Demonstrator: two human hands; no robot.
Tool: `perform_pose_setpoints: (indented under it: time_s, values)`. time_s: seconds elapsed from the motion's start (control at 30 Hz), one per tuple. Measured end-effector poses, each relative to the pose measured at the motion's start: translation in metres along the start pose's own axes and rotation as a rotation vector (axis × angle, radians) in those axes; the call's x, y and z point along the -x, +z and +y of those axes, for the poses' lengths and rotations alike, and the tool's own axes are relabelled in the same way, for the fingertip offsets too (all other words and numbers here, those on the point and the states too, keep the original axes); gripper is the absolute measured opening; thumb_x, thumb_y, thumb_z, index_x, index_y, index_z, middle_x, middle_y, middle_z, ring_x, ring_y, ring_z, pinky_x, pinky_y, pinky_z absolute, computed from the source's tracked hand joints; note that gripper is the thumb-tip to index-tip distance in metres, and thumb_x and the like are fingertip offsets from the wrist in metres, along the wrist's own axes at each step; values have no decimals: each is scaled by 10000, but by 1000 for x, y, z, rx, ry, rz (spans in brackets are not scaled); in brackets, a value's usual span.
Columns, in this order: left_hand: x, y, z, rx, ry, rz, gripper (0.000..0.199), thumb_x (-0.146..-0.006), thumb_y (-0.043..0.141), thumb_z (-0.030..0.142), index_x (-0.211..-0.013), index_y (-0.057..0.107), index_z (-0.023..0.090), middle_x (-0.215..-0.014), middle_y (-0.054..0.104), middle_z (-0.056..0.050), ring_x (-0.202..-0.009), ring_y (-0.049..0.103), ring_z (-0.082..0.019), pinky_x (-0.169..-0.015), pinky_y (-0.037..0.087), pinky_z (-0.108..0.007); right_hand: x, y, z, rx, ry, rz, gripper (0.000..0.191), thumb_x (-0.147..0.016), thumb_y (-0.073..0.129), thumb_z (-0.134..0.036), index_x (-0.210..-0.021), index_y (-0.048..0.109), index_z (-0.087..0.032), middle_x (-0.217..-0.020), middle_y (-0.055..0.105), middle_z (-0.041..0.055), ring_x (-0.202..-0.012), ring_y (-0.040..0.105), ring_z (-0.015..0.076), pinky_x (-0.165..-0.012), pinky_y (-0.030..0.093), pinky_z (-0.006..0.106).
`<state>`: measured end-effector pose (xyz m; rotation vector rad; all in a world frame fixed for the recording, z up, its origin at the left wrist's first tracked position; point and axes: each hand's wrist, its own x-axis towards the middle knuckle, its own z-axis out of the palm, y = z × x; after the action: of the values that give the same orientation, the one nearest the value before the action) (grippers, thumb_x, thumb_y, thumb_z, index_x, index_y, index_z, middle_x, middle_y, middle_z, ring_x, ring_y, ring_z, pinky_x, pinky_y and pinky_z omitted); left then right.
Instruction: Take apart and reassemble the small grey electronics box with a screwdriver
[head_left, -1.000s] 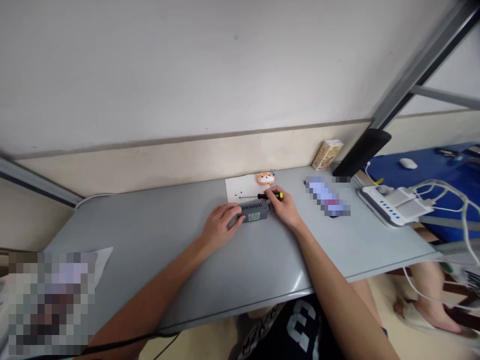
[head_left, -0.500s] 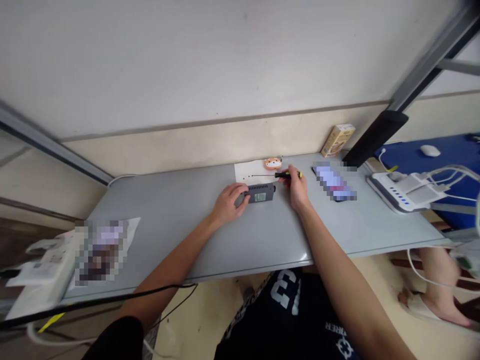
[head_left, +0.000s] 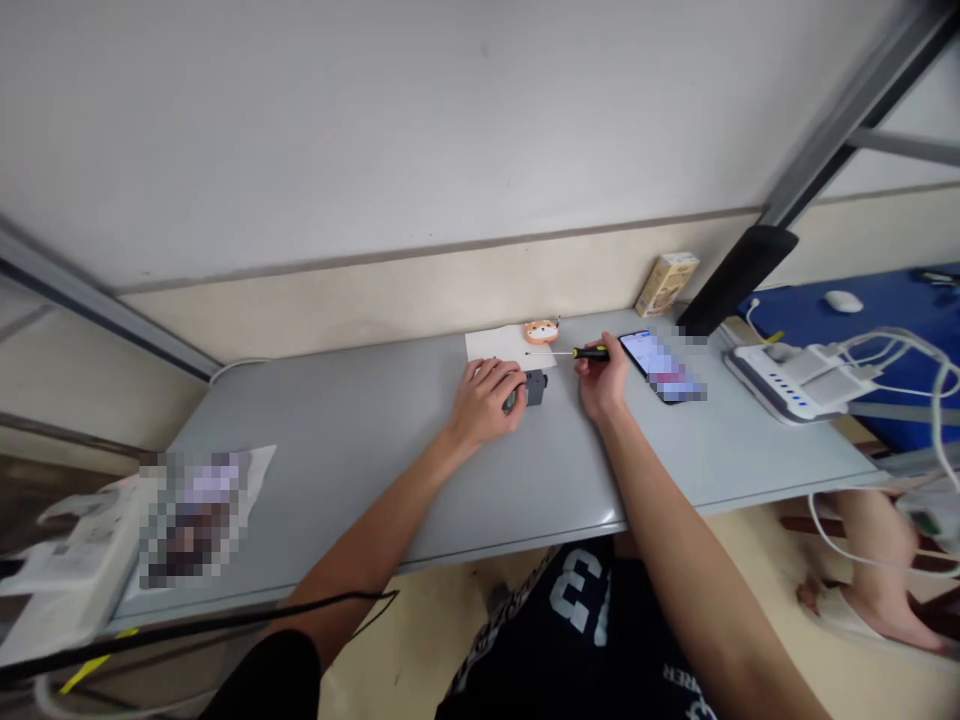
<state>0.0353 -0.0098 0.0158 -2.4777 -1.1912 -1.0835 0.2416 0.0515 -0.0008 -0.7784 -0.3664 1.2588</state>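
Observation:
Resting on the grey desk [head_left: 360, 440] is a small dark grey box-shaped device [head_left: 535, 388] with a knob at its right end. My left hand [head_left: 487, 398] wraps over its left part and hides most of it. A black and yellow screwdriver [head_left: 592, 353] is gripped in my right hand [head_left: 604, 380], its thin shaft pointing left over a white sheet of paper [head_left: 487, 345]. A small dark speck, perhaps a screw, shows at the tip. On the paper's right corner sits an orange and white animal-faced item [head_left: 541, 332].
A phone [head_left: 660, 367] lies right of my right hand, with a carton [head_left: 667, 284] behind it. Farther right is a white power strip [head_left: 795, 385] with plugs and cables. A blurred-out picture [head_left: 199, 515] lies at the left; a person's leg [head_left: 877, 560] shows at lower right.
My left hand has slid right along the device and now covers more of it. My right hand has drawn the screwdriver to the right, its tip leaving the paper's left part.

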Motion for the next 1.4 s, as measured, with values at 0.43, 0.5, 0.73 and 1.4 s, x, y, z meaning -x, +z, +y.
perform_pose_setpoints:
  time_s: [0.43,0.5,0.73,1.4]
  values:
    - [10,2,4,19,-19,86,133,-921,646,157,-1031,679,225,-1100,765,-33,-1015,680,-208,-906,467,-378,-1,-1,-5,58,-38,109,298,-757,700,-356,-612,487,-209,-582,496,-40,-464,404,62,-343,233,213]
    - [11,3,4,28,-34,88,131,-929,642,160,-1035,681,226,-1106,765,-36,-1020,684,-206,-915,470,-376,-2,-2,-5,87,-43,124,293,-756,688,-362,-613,480,-213,-574,485,-39,-470,402,70,-343,227,220]
    - [12,3,3,28,-27,72,140,-943,636,170,-1067,674,226,-1141,761,-42,-1044,694,-211,-945,461,-390,-5,-5,-4,90,-80,120,245,-738,654,-335,-609,488,-209,-564,498,-31,-464,398,70,-352,213,198]
    - [11,4,8,-38,8,3,293,-975,596,150,-1231,671,270,-1256,736,-28,-1081,678,-213,-1020,411,-424,-4,-4,-5,51,-95,120,209,-742,664,-302,-653,500,-208,-588,521,-39,-466,413,61,-355,249,187]
